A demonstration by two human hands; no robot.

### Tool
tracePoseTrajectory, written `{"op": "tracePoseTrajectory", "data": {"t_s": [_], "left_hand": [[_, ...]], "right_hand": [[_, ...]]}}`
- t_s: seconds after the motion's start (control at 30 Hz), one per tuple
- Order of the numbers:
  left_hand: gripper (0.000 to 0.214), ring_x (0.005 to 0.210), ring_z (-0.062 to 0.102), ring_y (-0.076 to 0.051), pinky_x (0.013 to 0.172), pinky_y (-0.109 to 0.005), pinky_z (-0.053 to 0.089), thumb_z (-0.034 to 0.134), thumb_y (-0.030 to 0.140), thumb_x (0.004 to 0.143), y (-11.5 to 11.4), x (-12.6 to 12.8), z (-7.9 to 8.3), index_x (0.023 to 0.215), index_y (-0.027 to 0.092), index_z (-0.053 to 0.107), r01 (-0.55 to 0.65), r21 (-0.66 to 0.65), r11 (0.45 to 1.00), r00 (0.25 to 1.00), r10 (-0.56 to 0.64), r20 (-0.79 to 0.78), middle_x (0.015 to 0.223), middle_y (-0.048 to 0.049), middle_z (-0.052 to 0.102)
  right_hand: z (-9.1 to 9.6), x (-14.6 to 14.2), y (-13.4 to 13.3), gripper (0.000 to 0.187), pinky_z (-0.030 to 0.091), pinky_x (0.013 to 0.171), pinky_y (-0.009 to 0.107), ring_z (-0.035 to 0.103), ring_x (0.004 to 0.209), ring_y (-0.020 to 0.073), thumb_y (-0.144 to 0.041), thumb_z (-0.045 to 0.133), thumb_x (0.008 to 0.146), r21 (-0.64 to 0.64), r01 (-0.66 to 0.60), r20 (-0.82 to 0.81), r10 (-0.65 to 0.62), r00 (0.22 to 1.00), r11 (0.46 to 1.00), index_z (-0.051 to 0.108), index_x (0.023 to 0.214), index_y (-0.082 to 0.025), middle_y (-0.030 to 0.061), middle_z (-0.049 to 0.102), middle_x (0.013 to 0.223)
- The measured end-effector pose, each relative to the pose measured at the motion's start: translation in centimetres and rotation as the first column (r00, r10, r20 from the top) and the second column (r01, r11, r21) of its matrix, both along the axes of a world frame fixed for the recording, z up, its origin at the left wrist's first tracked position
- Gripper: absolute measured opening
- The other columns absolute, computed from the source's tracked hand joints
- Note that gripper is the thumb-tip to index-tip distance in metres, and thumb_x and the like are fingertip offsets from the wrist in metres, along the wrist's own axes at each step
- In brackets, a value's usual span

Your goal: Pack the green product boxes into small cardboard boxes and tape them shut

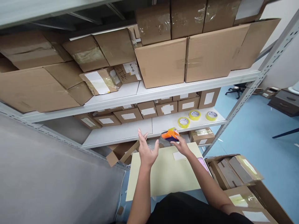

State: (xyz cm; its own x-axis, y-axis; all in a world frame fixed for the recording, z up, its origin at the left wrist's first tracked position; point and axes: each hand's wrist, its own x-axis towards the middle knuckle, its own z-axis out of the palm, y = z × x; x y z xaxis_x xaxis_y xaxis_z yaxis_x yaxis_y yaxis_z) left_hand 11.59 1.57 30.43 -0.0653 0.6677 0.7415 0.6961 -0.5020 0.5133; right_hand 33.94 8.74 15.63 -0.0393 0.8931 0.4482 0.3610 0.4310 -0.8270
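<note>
My right hand (pixel 181 145) is closed on an orange and dark-blue tape dispenser (pixel 170 135), which it holds above the far edge of a pale yellow table (pixel 168 174). Part of a yellow tape roll shows at the dispenser's top. To the left, my left hand (pixel 147 152) is raised over the table with its fingers apart and nothing in it. Under my right wrist lies a white paper slip (pixel 178 156). Behind the dispenser, yellow tape rolls (pixel 183 122) rest on the white lower shelf (pixel 161 124).
Cardboard boxes (pixel 161 63) fill the upper shelf, and several smaller labelled boxes (pixel 167 108) line the lower one. An open carton (pixel 122 151) sits beneath at left. A large box of packages (pixel 235 171) stands right of the table, near a phone (pixel 202 163). A wall (pixel 46 171) borders the left.
</note>
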Motion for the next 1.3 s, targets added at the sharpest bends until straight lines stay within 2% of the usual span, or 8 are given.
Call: {"op": "tracePoseTrajectory", "data": {"t_s": [0.3, 0.53, 0.7, 0.87, 1.0, 1.07, 1.17, 1.3], "left_hand": [[0.054, 0.108, 0.071, -0.023, 0.09, -0.039, 0.063, 0.062, 0.04, 0.101, -1.2, -2.4, -0.8, 0.153, 0.027, 0.051, -0.056, -0.125, 0.991, 0.989, 0.072, 0.128, 0.154, -0.0158, 0.053], [0.047, 0.108, 0.071, -0.022, 0.084, -0.036, 0.064, 0.06, 0.037, 0.1, -3.5, -3.7, -1.2, 0.146, 0.027, 0.058, -0.153, -0.163, 0.975, 0.975, 0.176, 0.136, 0.151, -0.0142, 0.056], [0.037, 0.124, 0.066, -0.027, 0.1, -0.043, 0.059, 0.063, 0.04, 0.098, -4.6, -5.3, -2.7, 0.132, 0.027, 0.069, -0.125, -0.296, 0.947, 0.986, 0.152, 0.067, 0.135, -0.0106, 0.068], [0.041, 0.136, 0.059, -0.028, 0.112, -0.046, 0.051, 0.064, 0.044, 0.098, -6.2, -6.1, -4.0, 0.136, 0.029, 0.067, -0.077, -0.428, 0.901, 0.985, 0.135, 0.107, 0.144, -0.0098, 0.065], [0.051, 0.144, 0.051, -0.03, 0.113, -0.047, 0.049, 0.067, 0.052, 0.095, -8.5, -6.6, -5.3, 0.142, 0.031, 0.063, -0.063, -0.48, 0.875, 0.939, 0.214, 0.268, 0.154, -0.0104, 0.057], [0.061, 0.146, 0.049, -0.032, 0.113, -0.048, 0.048, 0.071, 0.06, 0.091, -10.0, -7.2, -6.6, 0.144, 0.031, 0.062, 0.043, -0.503, 0.863, 0.875, 0.211, 0.436, 0.158, -0.0118, 0.053], [0.083, 0.15, 0.044, -0.036, 0.116, -0.053, 0.045, 0.057, 0.08, 0.089, -13.0, -8.6, -8.8, 0.155, 0.031, 0.05, 0.232, -0.421, 0.877, 0.646, 0.185, 0.741, 0.168, -0.0137, 0.04], [0.083, 0.154, 0.041, -0.033, 0.119, -0.055, 0.04, 0.025, 0.083, 0.097, -18.3, -11.4, -10.6, 0.167, 0.037, 0.031, 0.123, -0.368, 0.922, 0.481, 0.268, 0.835, 0.171, -0.0087, 0.035]], "right_hand": [[2.6, -2.2, 11.2, 0.036, 0.048, 0.105, 0.045, 0.065, 0.114, 0.0329, -0.022, 0.072, 0.087, -0.052, 0.129, 0.468, -0.09, 0.879, 0.99, 0.072, 0.122, -0.015, 0.0181, 0.073, 0.121], [2.0, -3.8, 13.5, 0.045, 0.037, 0.111, 0.045, 0.058, 0.123, 0.033, -0.013, 0.067, 0.083, -0.136, 0.218, 0.714, -0.057, 0.698, 0.967, 0.07, 0.128, -0.015, 0.0177, 0.073, 0.121], [1.5, -4.5, 10.6, 0.059, 0.04, 0.113, 0.053, 0.051, 0.134, 0.0382, -0.024, 0.068, 0.084, -0.068, 0.192, 0.529, -0.128, 0.839, 0.979, 0.063, 0.142, -0.018, 0.0188, 0.063, 0.139], [2.8, -6.1, 5.3, 0.05, 0.04, 0.118, 0.054, 0.051, 0.139, 0.035, -0.037, 0.062, 0.091, 0.102, -0.026, 0.269, -0.002, 0.963, 0.994, 0.067, 0.137, -0.021, 0.0153, 0.059, 0.148], [3.2, -7.6, 1.0, 0.049, 0.044, 0.117, 0.055, 0.051, 0.142, 0.0342, -0.048, 0.062, 0.094, 0.06, -0.132, 0.181, 0.119, 0.976, 0.989, 0.067, 0.137, -0.025, 0.0139, 0.055, 0.154], [2.5, -8.8, -0.7, 0.049, 0.046, 0.116, 0.055, 0.052, 0.142, 0.0336, -0.051, 0.061, 0.096, 0.025, -0.211, 0.152, 0.205, 0.967, 0.977, 0.068, 0.136, -0.025, 0.0139, 0.056, 0.154], [0.7, -11.1, -3.1, 0.048, 0.046, 0.116, 0.056, 0.054, 0.141, 0.033, -0.052, 0.06, 0.096, -0.028, -0.327, 0.127, 0.328, 0.936, 0.945, 0.068, 0.136, -0.025, 0.0142, 0.056, 0.155], [-1.4, -15.0, -7.0, 0.05, 0.043, 0.119, 0.057, 0.052, 0.144, 0.0334, -0.051, 0.061, 0.096, -0.105, -0.468, 0.141, 0.479, 0.866, 0.877, 0.066, 0.139, -0.025, 0.0146, 0.055, 0.155]]}}
